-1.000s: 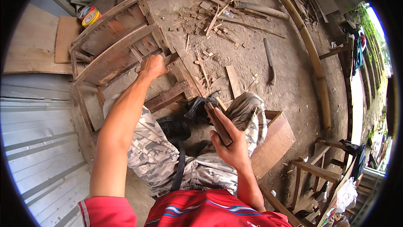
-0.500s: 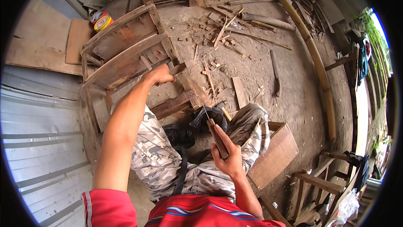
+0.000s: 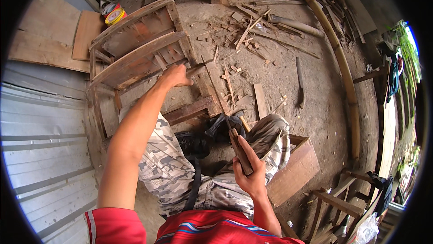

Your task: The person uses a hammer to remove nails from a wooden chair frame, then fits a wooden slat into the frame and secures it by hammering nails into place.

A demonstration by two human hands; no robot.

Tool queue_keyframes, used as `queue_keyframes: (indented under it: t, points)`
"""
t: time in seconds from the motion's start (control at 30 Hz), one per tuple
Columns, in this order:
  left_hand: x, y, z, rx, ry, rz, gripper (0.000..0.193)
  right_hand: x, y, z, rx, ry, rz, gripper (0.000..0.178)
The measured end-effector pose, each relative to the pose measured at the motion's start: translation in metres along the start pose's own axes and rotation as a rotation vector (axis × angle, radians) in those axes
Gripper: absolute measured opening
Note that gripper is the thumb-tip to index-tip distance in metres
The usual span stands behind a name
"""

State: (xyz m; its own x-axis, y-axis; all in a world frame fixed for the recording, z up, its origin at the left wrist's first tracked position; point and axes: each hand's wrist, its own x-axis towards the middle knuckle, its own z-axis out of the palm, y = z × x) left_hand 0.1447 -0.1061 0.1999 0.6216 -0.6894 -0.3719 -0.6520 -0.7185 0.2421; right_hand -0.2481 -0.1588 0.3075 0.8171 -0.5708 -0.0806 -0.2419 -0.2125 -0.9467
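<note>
My left hand (image 3: pixel 173 77) is stretched forward and closed on a short wooden rail (image 3: pixel 195 69) of a chair frame (image 3: pixel 135 54) that lies on its side on the dirt floor. My right hand (image 3: pixel 250 176) is over my lap and grips the dark wooden handle of a hand tool (image 3: pixel 239 151). The tool's thin blade runs up toward the rail beside my left hand. A black bag (image 3: pixel 221 126) lies between my knees, just beyond the handle.
Wood chips and offcuts (image 3: pixel 243 27) litter the dirt ahead. A long knife (image 3: pixel 300 81) lies to the right, and a curved bamboo pole (image 3: pixel 345 68) beyond it. A yellow-lidded tin (image 3: pixel 115 14) stands at far left, corrugated sheet (image 3: pixel 45 153) lies on my left, a wooden box (image 3: pixel 295 167) sits by my right knee.
My right hand has lowered slightly, and the tool's handle now stands more upright with its blade reaching toward the frame. My left hand stays on the rail. The view has shifted a little.
</note>
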Motion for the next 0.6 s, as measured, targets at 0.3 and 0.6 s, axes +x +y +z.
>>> queue_keyframes:
  t: [0.3, 0.6]
  points:
    - [0.002, 0.018, -0.011, -0.025, -0.097, -0.055, 0.044, -0.007, 0.003, 0.001, -0.08, 0.021, -0.006, 0.065]
    - [-0.002, 0.017, -0.001, 0.081, -0.031, -0.046, 0.036, 0.08, 0.009, 0.037, -0.084, 0.074, -0.137, 0.06]
